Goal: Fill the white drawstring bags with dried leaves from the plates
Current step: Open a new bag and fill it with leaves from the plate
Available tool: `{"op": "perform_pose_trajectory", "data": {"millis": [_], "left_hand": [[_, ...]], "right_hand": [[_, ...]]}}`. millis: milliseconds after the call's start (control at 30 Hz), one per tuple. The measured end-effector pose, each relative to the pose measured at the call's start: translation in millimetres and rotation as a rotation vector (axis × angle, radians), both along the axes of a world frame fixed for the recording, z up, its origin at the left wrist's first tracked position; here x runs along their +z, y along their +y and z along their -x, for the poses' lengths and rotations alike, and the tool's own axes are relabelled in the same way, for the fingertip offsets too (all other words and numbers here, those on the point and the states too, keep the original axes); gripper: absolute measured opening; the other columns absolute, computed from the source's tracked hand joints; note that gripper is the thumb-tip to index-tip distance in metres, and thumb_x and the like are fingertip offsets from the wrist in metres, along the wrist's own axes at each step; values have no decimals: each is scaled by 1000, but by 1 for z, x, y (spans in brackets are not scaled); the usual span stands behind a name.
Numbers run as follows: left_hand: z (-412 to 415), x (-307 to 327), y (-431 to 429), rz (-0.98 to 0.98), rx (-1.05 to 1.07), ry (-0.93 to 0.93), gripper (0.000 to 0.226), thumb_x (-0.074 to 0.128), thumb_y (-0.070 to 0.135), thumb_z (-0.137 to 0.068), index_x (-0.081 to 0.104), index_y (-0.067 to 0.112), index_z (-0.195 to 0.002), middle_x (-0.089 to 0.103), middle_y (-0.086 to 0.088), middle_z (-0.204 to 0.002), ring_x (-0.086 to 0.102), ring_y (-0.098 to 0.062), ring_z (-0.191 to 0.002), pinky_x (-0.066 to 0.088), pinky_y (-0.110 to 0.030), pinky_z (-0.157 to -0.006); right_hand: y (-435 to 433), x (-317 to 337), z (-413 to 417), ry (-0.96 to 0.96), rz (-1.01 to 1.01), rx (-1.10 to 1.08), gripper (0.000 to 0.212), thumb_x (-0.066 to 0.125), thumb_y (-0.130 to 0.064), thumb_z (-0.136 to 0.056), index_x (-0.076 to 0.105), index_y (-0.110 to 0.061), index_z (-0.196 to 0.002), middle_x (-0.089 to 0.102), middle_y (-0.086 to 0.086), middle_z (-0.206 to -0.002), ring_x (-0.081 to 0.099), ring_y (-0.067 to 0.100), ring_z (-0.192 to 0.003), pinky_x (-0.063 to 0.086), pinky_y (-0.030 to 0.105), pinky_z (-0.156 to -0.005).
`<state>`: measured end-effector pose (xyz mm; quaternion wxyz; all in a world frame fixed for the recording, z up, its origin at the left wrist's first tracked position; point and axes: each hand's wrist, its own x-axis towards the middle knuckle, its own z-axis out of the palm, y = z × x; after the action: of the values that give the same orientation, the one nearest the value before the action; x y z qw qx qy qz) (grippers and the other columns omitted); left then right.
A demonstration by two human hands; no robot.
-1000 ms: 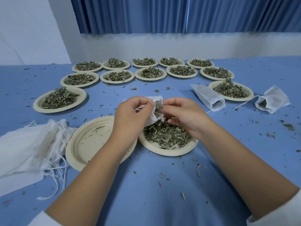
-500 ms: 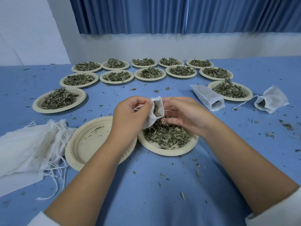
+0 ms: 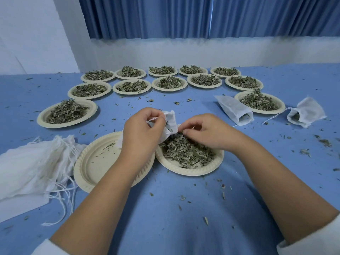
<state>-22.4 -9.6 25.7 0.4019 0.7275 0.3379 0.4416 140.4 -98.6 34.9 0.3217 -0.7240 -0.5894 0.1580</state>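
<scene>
My left hand point(image 3: 142, 131) grips a small white drawstring bag point(image 3: 170, 124) by its mouth, holding it upright over the near plate of dried leaves point(image 3: 189, 153). Dark leaves show inside the bag's opening. My right hand point(image 3: 206, 131) hovers over the same plate with curled fingers, its fingertips pinching leaves right beside the bag's mouth. Two filled bags lie on the table at the right: one point(image 3: 233, 110) next to a plate, another point(image 3: 305, 114) further right with its string trailing.
An almost bare plate point(image 3: 95, 162) sits under my left wrist. A heap of unfilled white bags point(image 3: 31, 164) with loose strings lies at the left. Several plates of leaves point(image 3: 167, 82) stand in rows behind. Leaf crumbs litter the blue tablecloth point(image 3: 165, 218).
The bag has narrowed and tipped more upright in my left hand. My right hand has dropped lower onto the leaf pile next to the bag's mouth.
</scene>
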Motion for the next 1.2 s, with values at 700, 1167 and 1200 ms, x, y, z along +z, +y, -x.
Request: {"op": "perform_pose_trajectory", "data": {"millis": [700,1167,1200], "left_hand": [[1,-5,8,-32,14,24,15,64,22,-89,66,31,-77,61,33,-68,49,9,-49,33,-6,-48],[2,-4,8,-16,9,28,14,64,25,-90,67,32,-79,64,31,-70,50,8,-49,35,-5,-48],[2,-4,8,-16,12,26,14,64,25,-90,67,32,-78,64,31,-71,50,8,-49,35,-5,-47]], "right_hand": [[-1,-8,21,-265,60,88,26,70,-34,-82,69,-31,-108,61,-9,-105,50,9,-107,44,33,-96],[0,-10,23,-289,128,63,31,73,-30,-85,68,-29,-116,66,-9,-118,56,12,-111,46,35,-96],[0,-9,22,-265,118,58,30,73,-29,-85,69,-29,-114,67,-10,-117,57,8,-109,47,31,-94]]}}
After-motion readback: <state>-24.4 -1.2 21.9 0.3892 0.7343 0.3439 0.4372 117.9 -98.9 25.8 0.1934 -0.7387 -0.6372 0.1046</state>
